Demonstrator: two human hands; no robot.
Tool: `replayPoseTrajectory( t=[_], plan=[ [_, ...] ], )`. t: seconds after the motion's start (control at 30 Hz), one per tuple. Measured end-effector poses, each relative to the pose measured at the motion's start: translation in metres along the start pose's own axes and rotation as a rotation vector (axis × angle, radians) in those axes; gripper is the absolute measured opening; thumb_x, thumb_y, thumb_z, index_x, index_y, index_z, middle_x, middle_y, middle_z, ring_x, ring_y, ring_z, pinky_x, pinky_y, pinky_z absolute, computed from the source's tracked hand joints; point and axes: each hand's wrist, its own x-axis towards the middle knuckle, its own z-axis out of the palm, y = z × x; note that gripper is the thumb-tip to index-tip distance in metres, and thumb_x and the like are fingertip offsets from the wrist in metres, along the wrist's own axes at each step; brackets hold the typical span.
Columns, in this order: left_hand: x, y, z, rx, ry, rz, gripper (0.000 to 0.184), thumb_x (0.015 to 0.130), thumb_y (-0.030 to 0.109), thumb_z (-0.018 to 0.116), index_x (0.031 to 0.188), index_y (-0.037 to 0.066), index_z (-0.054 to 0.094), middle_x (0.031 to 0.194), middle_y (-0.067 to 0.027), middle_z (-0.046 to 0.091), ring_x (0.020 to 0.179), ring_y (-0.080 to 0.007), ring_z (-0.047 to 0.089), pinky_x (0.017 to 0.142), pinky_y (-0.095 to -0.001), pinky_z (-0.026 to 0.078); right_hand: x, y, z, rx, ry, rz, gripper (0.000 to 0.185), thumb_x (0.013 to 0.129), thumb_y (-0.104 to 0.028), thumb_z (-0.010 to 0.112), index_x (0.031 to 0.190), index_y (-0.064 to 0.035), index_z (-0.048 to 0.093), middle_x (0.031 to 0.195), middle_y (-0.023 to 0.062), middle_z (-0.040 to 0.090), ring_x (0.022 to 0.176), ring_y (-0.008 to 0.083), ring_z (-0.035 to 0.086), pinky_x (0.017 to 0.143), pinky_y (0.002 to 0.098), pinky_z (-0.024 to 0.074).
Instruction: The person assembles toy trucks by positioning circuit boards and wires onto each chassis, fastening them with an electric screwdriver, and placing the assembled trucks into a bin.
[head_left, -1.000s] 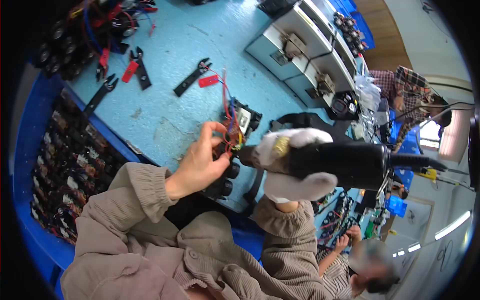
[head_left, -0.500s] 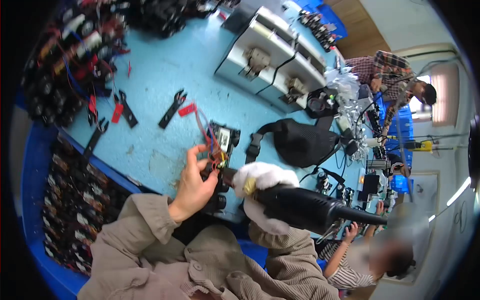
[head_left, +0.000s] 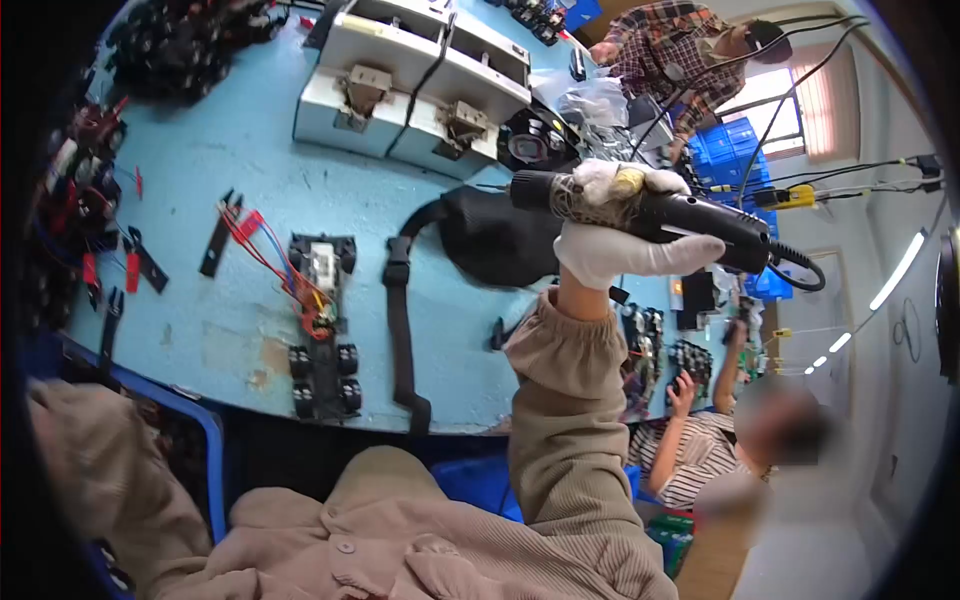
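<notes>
My right hand (head_left: pixel 615 250), in a white glove, is wrapped round a black electric screwdriver (head_left: pixel 700 225) with a cord at its rear end. Its thin bit points left, above a black bag (head_left: pixel 495 235) and apart from the chassis. A small black toy-car chassis (head_left: pixel 322 345) with wheels and red and blue wires lies on the blue table (head_left: pixel 240 330). The wires run to a red connector (head_left: pixel 245 226) beside a black forked piece (head_left: pixel 218 235). My left hand is out of sight; only its sleeve (head_left: pixel 110 480) shows at the lower left.
A white metal box unit (head_left: pixel 410 100) stands at the back. Piles of car chassis (head_left: pixel 180 50) lie at the far left. The bag's strap (head_left: pixel 402 350) crosses the table. One person (head_left: pixel 670 60) works at the back, and another (head_left: pixel 690 450) sits at the right.
My left hand has let go of the chassis and left the view. My right hand has lifted the screwdriver away from the chassis, up and to the right. The view has shifted.
</notes>
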Motion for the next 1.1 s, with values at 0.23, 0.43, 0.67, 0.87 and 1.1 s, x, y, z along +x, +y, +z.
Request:
replayPoseTrajectory(
  t=[0.23,0.43,0.67,0.87,1.1],
  plan=[
    [-0.204,0.000,-0.001,0.114,-0.820,-0.274,0.030,0.078,0.008,0.047,0.052,0.009,0.033,0.049,-0.0025,0.036,0.040,-0.0182,0.036,0.039,-0.0329,0.027,0.034,0.073,-0.015,-0.020,-0.100,0.170,0.064,0.077,-0.073,0.040,0.080,-0.0104,0.052,0.059,0.0045,0.050,0.047,0.0187,0.050,0.050,0.0325,0.0444],
    [-0.228,-0.009,-0.010,0.087,-0.733,-0.451,0.028,0.075,0.004,0.049,0.052,0.008,0.033,0.048,-0.0038,0.031,0.037,-0.0198,0.032,0.037,-0.0334,0.023,0.056,0.122,-0.014,0.054,-0.318,0.413,0.060,0.081,-0.066,0.042,0.082,-0.0072,0.051,0.060,0.0062,0.050,0.046,0.0197,0.048,0.048,0.0329,0.0420],
    [-0.229,-0.011,-0.008,0.092,-0.692,-0.557,0.029,0.075,0.004,0.050,0.052,0.006,0.032,0.048,-0.0043,0.030,0.037,-0.0205,0.031,0.037,-0.0340,0.022,0.041,0.128,-0.015,-0.112,-0.283,0.425,0.061,0.081,-0.066,0.039,0.078,-0.0062,0.053,0.058,0.0060,0.049,0.048,0.0189,0.048,0.048,0.0303,0.0412],
    [-0.227,-0.010,-0.004,0.086,-0.699,-0.609,0.030,0.075,0.004,0.050,0.051,0.006,0.031,0.047,-0.0045,0.030,0.036,-0.0211,0.030,0.036,-0.0344,0.021,0.058,0.087,0.014,-0.017,-0.143,0.310,0.071,0.075,-0.076,0.037,0.074,-0.0065,0.052,0.055,0.0048,0.045,0.041,0.0179,0.045,0.041,0.0304,0.0388],
    [-0.229,-0.012,-0.002,0.127,-0.707,-0.604,0.030,0.073,0.004,0.050,0.051,0.006,0.030,0.047,-0.0050,0.030,0.036,-0.0215,0.031,0.037,-0.0351,0.021,0.062,0.121,-0.003,-0.028,-0.297,0.465,0.068,0.076,-0.074,0.039,0.081,-0.0069,0.049,0.054,0.0057,0.045,0.040,0.0184,0.043,0.040,0.0304,0.0373]
  ],
)
